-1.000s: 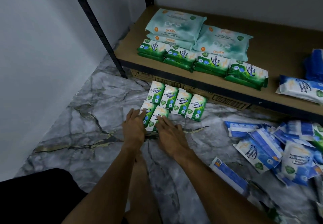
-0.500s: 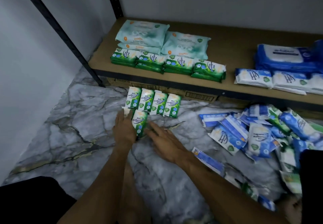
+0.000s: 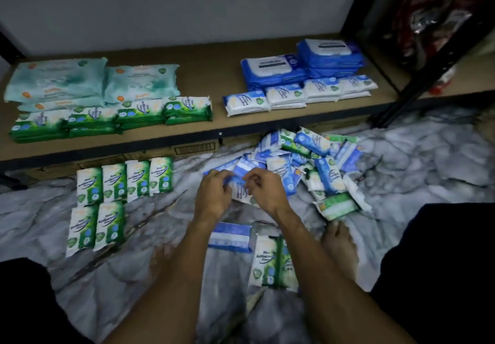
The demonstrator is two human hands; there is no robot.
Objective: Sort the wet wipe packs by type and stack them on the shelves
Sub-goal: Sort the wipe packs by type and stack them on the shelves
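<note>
Both hands reach into the left edge of a loose pile of blue and white wipe packs (image 3: 321, 161) on the marble floor. My left hand (image 3: 213, 196) and my right hand (image 3: 263, 190) have curled fingers on a small blue pack (image 3: 241, 181) between them. Several small green packs (image 3: 123, 182) lie in two neat rows on the floor to the left. The low shelf (image 3: 211, 75) holds large teal packs (image 3: 67, 81), green packs (image 3: 139, 114), large blue packs (image 3: 329, 56) and white-blue packs (image 3: 286, 95).
One blue pack (image 3: 230, 237) and a green pack (image 3: 270, 260) lie on the floor between my forearms. My bare foot (image 3: 340, 241) rests beside the pile. A flat cardboard box (image 3: 195, 148) sits under the shelf. A black shelf post (image 3: 428, 56) stands at the right.
My view has swung right. Both hands have left the green packs on the floor and moved right to the blue pile, where they have closed on a blue pack.
</note>
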